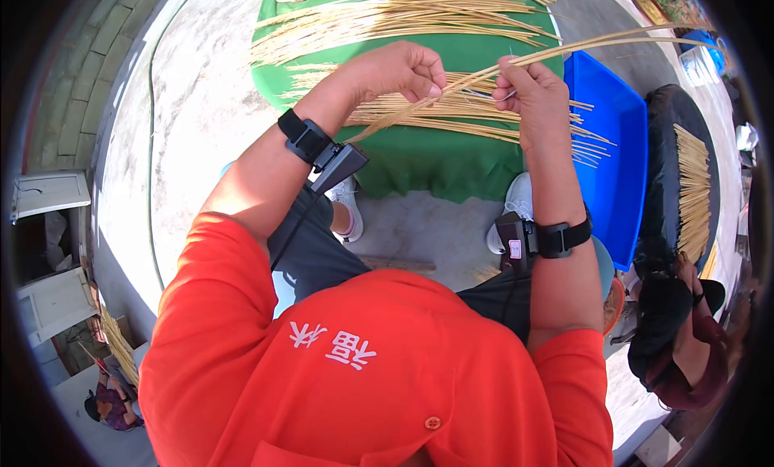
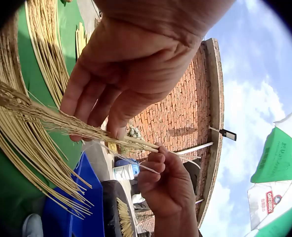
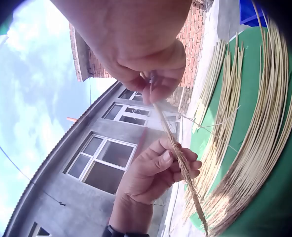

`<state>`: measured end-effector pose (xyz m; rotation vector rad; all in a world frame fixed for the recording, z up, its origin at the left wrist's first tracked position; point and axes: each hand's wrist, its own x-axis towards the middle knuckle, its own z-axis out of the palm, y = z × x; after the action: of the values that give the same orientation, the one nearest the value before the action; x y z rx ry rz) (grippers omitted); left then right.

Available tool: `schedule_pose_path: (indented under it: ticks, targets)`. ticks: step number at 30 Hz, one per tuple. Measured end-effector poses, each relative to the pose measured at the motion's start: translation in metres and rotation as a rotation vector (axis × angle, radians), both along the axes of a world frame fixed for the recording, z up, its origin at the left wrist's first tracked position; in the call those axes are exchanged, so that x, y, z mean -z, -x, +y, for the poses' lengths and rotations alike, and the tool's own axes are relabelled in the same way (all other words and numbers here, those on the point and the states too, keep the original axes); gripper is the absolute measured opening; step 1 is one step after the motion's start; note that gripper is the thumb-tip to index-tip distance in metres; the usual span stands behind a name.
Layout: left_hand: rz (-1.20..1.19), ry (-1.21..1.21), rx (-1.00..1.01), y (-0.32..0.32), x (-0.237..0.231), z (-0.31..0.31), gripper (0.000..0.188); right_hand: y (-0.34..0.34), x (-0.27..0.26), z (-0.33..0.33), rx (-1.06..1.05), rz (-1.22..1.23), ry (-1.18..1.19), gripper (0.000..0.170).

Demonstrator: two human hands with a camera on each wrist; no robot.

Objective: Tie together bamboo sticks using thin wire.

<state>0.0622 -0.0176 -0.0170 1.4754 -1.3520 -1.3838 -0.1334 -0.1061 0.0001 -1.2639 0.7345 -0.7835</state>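
Pinching a slender, straw-coloured bundle of dry stalks (image 1: 466,83) above the green cloth-covered table (image 1: 435,165), the left hand (image 1: 395,70) held its near-left bushy part, the right hand (image 1: 536,92) its stems; it seemed light, springy, brittle, best gripped mid-stem.

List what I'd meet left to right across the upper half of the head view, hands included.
Green hose or cable on the ground → left hand → right hand → blue tray → pale stalk bundle on the black surface.
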Motion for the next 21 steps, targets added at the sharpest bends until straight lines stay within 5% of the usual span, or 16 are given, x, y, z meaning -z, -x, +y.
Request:
schedule_pose_path:
  ticks: [8,21]
  targets:
    - [-0.078,-0.036,0.053,0.005,0.005,0.004,0.01,0.0,0.004,-0.005,-0.029,-0.002,-0.015,0.016]
    - [0.282,-0.128,0.034,-0.003,0.01,0.002,0.013,0.002,0.003,-0.01,-0.044,0.009,-0.036,0.017]
